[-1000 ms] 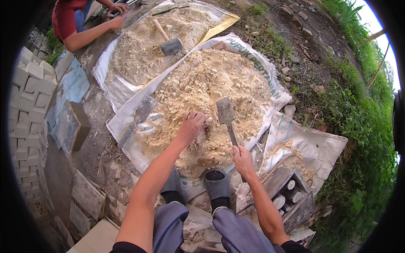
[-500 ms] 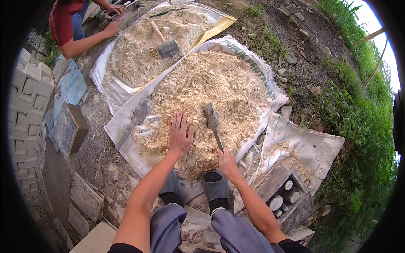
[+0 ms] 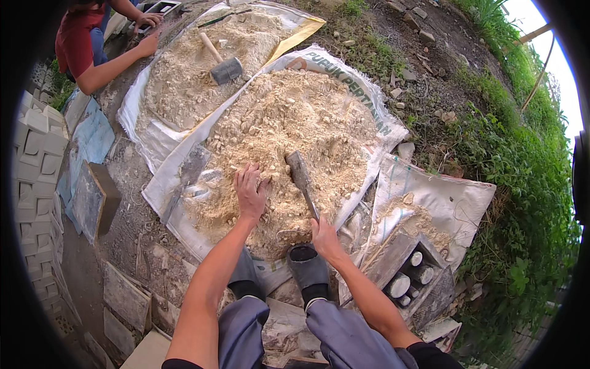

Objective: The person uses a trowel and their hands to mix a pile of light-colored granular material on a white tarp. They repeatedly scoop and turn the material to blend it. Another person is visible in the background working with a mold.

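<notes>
My left hand (image 3: 251, 194) rests on a heap of pale, crumbly soil-like material (image 3: 307, 111) full of small lumps. Its fingers are slightly bent and the thumb stands apart; nothing shows in its grasp. My right hand (image 3: 326, 237) is closed round the thin handle of a grey tool with a flat oblong head (image 3: 299, 169), whose exact kind I cannot make out. The head lies against the heap, right of my left hand. Beneath the heap is a white woven sack (image 3: 393, 132), its near edge by my dark shoes (image 3: 309, 267).
A mallet (image 3: 226, 71) lies on a second heap (image 3: 178, 92), near a co-worker's hands (image 3: 147, 31) at far left. Pale blocks (image 3: 37, 141) are stacked at left. A mould box (image 3: 399, 264) with round pieces stands at right, before green plants (image 3: 516, 203).
My left hand's fingers have bent from nearly straight. The tool in my right hand has turned, its head now looking narrower. The whole view has shifted slightly.
</notes>
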Available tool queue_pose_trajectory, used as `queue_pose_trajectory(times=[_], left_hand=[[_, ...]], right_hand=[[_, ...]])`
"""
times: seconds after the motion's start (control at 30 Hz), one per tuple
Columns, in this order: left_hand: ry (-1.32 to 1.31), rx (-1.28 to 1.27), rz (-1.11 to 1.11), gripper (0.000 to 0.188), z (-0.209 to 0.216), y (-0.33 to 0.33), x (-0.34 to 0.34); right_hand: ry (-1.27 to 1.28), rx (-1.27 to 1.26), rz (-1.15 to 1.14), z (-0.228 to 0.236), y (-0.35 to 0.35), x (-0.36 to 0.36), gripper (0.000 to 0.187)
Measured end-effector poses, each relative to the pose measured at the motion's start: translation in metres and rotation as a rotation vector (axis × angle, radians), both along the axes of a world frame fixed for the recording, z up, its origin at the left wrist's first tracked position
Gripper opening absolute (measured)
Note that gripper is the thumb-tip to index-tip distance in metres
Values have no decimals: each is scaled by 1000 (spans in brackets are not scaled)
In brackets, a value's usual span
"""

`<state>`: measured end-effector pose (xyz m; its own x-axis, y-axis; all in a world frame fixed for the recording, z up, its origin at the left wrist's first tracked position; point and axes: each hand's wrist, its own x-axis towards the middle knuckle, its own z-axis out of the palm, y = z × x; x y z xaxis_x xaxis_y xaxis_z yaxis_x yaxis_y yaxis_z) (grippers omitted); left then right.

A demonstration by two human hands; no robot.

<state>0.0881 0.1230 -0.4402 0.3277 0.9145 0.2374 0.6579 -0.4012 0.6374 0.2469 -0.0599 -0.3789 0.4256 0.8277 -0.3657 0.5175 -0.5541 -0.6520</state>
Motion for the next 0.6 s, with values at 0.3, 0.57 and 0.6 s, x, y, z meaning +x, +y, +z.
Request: queue_pose_trajectory(times=[0.3, 0.57, 0.6], left_hand=[[114, 154, -104, 26, 20, 17, 1], [179, -24, 22, 66, 32, 20, 9], [210, -35, 20, 64, 27, 15, 2]], right_hand=[[127, 61, -194, 70, 35, 7, 38], [206, 277, -215, 108, 57, 4, 37], [67, 220, -165, 94, 48, 2, 36]])
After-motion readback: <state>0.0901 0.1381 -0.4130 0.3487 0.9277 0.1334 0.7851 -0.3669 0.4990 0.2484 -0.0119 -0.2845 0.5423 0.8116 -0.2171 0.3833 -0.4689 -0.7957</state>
